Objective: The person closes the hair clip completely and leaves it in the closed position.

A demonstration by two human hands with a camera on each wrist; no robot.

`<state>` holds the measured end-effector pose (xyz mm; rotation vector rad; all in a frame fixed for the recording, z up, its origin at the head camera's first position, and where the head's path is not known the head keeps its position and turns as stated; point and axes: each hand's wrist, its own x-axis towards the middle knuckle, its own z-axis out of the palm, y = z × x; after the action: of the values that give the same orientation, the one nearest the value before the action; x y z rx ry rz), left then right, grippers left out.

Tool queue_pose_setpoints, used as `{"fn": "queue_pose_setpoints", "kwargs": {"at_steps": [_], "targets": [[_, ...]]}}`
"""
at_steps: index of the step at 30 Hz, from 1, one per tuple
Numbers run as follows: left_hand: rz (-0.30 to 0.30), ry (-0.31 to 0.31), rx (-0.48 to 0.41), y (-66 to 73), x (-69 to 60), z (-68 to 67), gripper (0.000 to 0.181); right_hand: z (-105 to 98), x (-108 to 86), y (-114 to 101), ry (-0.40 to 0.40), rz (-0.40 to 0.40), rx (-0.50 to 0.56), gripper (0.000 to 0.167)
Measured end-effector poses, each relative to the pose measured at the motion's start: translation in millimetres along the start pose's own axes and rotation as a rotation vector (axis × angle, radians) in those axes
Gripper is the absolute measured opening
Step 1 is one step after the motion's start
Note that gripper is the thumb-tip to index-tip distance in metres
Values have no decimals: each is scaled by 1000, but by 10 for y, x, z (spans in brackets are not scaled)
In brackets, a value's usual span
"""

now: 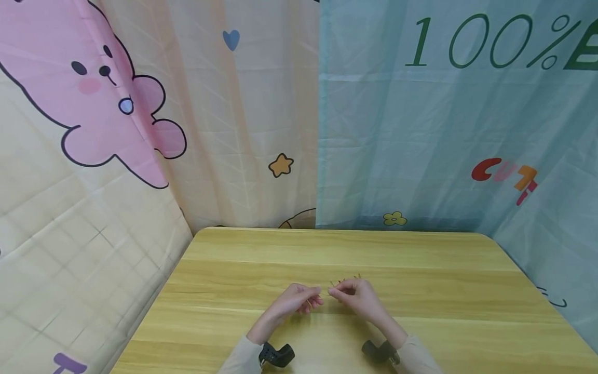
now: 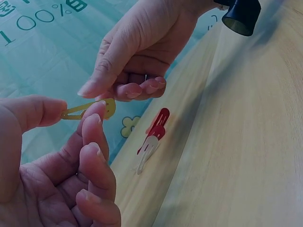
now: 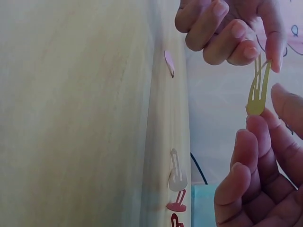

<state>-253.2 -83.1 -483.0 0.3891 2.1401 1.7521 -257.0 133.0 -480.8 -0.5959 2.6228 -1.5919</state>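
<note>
My left hand (image 1: 297,300) (image 2: 57,161) (image 3: 232,28) holds a yellow hair clip (image 2: 110,109) (image 3: 256,105) by its narrow end, between thumb and fingers. The clip is splayed, its prongs spread apart. At its rounded end, my right hand (image 1: 359,298) (image 2: 142,42) (image 3: 265,175) has fingertips against or right beside it; the right thumb stands off the clip in the right wrist view. Both hands are raised above the table, fingertips facing each other. The clip is too small to make out clearly in the head view.
On the wooden table (image 1: 233,259) beyond my hands lie a white clip (image 2: 150,145) (image 3: 177,178), red clips (image 2: 159,122) (image 3: 177,203) and a pink clip (image 3: 169,62). My right hand partly hides them in the head view. Printed curtains (image 1: 397,130) hang behind the table.
</note>
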Motion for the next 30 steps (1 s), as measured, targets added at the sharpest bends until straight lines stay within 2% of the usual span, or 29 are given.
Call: {"fn": "queue_pose_setpoints", "kwargs": {"at_steps": [7, 13, 22, 30], "targets": [[19, -37, 29, 15, -9, -7, 39, 13, -3, 4, 10, 55, 14, 24], [31, -18, 64, 29, -21, 2, 38, 16, -6, 23, 3, 102, 21, 27], [70, 10, 83, 228, -132, 33, 34, 9, -21, 23, -31, 105, 7, 31], [54, 41, 78, 25, -10, 6, 35, -2, -33, -8, -28, 107, 24, 33]]}}
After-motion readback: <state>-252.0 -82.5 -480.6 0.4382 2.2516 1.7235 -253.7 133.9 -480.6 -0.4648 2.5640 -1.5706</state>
